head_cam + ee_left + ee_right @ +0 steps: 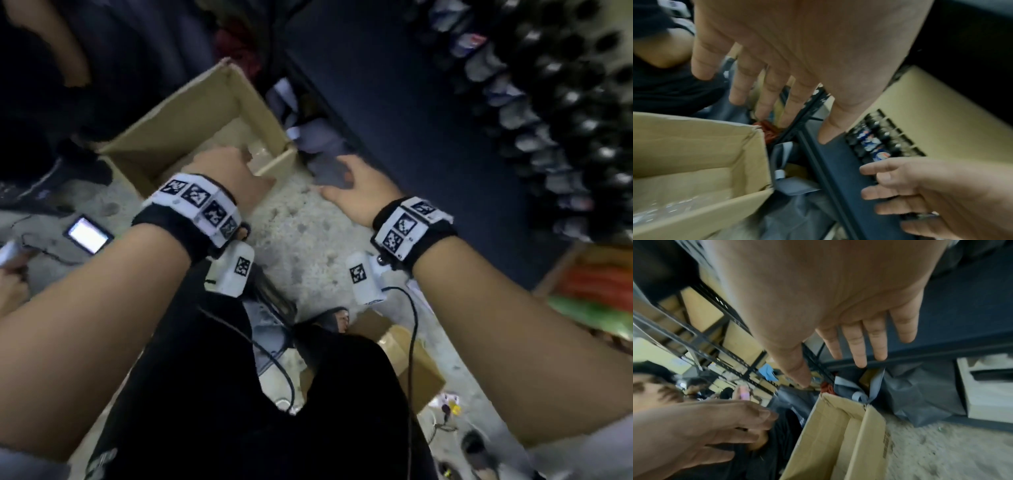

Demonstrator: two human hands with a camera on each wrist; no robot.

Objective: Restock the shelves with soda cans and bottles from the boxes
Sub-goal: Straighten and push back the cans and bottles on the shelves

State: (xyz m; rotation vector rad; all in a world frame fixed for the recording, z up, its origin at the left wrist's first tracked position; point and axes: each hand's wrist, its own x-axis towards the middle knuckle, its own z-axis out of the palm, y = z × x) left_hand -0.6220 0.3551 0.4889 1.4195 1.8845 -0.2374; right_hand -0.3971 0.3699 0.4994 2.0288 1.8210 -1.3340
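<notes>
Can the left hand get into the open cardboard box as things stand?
Probably yes. The left hand hangs open just over the near edge of the cardboard box, whose top is open with nothing across it. The right hand is off to the side, over the floor.

Dim, motion-blurred, edges distorted

Bare floor (301,233) lies open between the cardboard box (191,113) and the dark shelf edge (394,113), where crumpled grey bags (322,154) crowd the far gap.

Black wristbands (191,236) with white tag-printed blocks (202,205), cabled white wrist cameras (364,282), black clothing (253,411).
</notes>
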